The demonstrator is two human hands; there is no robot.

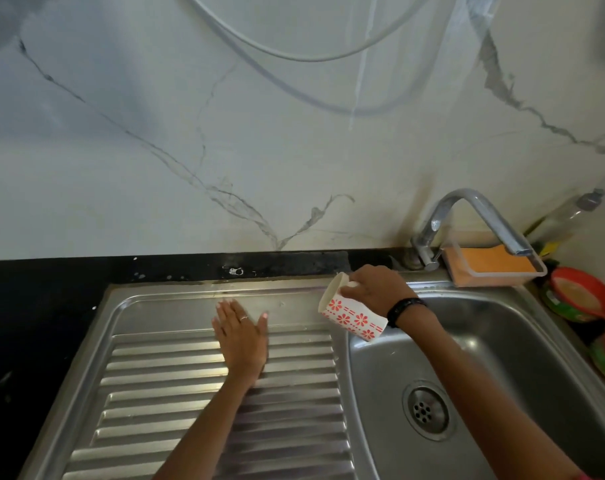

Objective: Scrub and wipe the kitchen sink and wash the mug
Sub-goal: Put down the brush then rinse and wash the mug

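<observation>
A white mug (351, 315) with a red flower pattern hangs tilted, its mouth toward the upper left, above the ridge between drainboard and basin. My right hand (377, 289) grips it from above, a black band on the wrist. My left hand (240, 336) lies flat with straight fingers on the ribbed steel drainboard (176, 375). The steel sink basin (501, 341) lies to the right, with a round drain strainer (427, 410) in its bottom. The chrome tap (467, 216) arches over the basin's back edge; no water shows.
A clear tray holding an orange sponge (491, 268) sits behind the basin. A plastic bottle (567, 220) leans on the marble wall at right. Red and green containers (581, 296) crowd the right edge. Black countertop (44, 306) borders the sink on the left.
</observation>
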